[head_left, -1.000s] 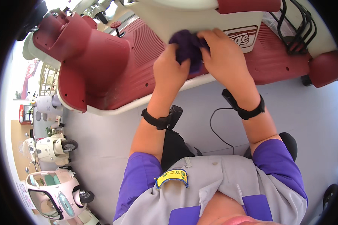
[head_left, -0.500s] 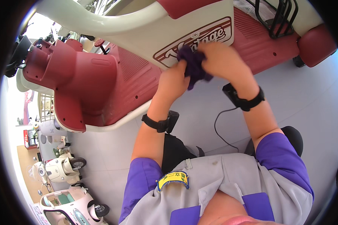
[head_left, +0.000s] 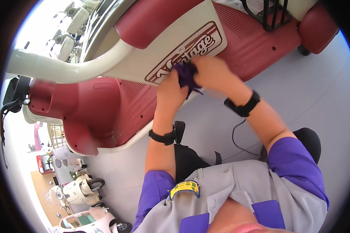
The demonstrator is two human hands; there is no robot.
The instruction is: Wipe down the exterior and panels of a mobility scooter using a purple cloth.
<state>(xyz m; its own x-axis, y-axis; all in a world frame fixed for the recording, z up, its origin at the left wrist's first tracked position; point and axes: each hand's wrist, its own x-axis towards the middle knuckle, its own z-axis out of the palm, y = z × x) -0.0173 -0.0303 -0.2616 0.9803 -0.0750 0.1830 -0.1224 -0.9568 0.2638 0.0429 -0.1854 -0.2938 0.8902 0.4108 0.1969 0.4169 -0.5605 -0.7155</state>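
Observation:
A crumpled dark purple cloth (head_left: 187,77) is bunched between my two hands, in front of the cream side panel (head_left: 155,64) of a red and cream vehicle. My left hand (head_left: 170,92) grips its left side with closed fingers. From the right, my right hand (head_left: 213,77) is closed on the other side, slightly blurred. Both hands overlap the lower edge of the panel's dark red emblem (head_left: 201,44). Whether the cloth touches the panel, I cannot tell.
Below the panel runs the vehicle's ribbed red floor (head_left: 241,42), with a black metal rack (head_left: 274,17) at upper right. A cream tube (head_left: 74,72) curves across the upper left. Small cream vehicles (head_left: 81,192) stand at lower left. A black cable (head_left: 234,134) hangs from my right wrist strap (head_left: 245,104).
The view has shifted, so the vehicle sits differently in the picture. Both hands, still gripping the cloth, appear a little farther left, and the cloth is bunched into a different shape.

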